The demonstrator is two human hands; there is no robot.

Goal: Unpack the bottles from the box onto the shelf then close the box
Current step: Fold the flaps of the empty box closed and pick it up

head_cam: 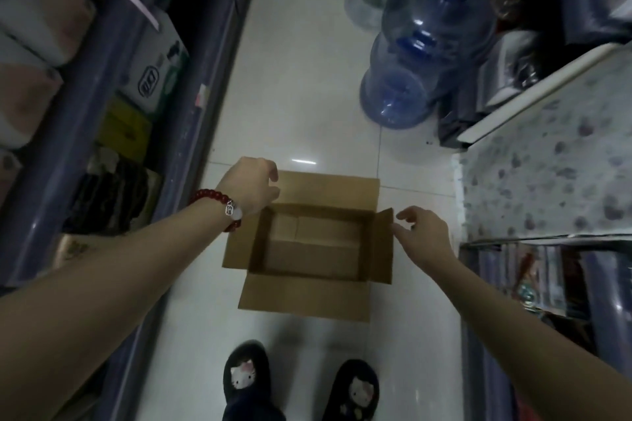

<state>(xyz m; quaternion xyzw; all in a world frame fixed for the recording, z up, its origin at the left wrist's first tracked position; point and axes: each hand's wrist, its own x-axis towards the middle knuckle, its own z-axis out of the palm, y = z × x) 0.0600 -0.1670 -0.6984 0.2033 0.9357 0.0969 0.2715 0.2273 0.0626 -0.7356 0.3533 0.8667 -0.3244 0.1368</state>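
Note:
An open brown cardboard box (pixel 309 248) stands on the white tiled floor between two shelving units, and nothing shows inside it. Its far, near and side flaps are folded outward. My left hand (pixel 251 190), with a red bead bracelet on the wrist, hovers over the box's far left corner, fingers loosely curled and holding nothing. My right hand (pixel 422 232) reaches to the upright right side flap (pixel 384 244), fingertips close to its top edge; contact is unclear. No small bottles show in the box or in either hand.
A blue-grey shelf unit (pixel 113 102) with packaged goods runs along the left. Two large blue water jugs (pixel 424 55) lie on the floor beyond the box. A speckled white counter (pixel 554 161) and lower shelves stand at right. My slippered feet (pixel 297 383) are just behind the box.

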